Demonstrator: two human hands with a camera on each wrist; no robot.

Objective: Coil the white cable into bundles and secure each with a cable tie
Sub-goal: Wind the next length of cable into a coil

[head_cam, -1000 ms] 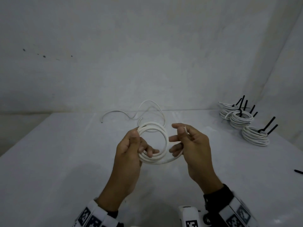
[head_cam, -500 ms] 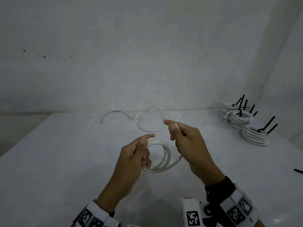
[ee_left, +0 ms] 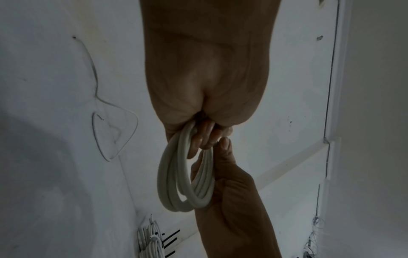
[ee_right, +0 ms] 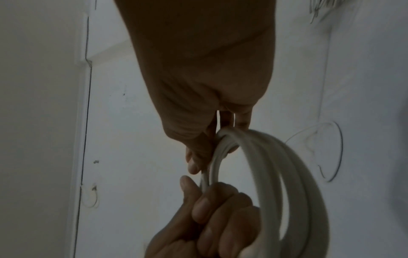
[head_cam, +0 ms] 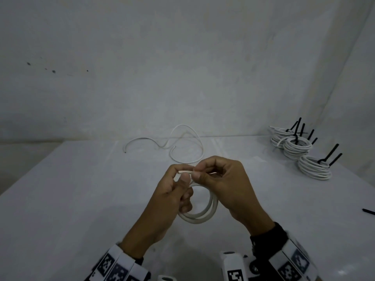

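Note:
A coil of white cable with a few loops hangs between my hands above the white table. My left hand grips the coil's top, its thumb pressing a short cable end against the forefinger. My right hand pinches the same strand right beside it, fingers curled. In the left wrist view the coil dangles from the left fingers. The right wrist view shows the coil beside the left hand.
A loose white cable lies curled on the table behind my hands; I cannot tell whether it joins the coil. Three finished bundles with black ties stand at the back right. A black cable tie lies at the right edge.
My right hand has come down and left from its raised position to meet the left hand. The cable end now sits under the left thumb. The coil hangs lower.

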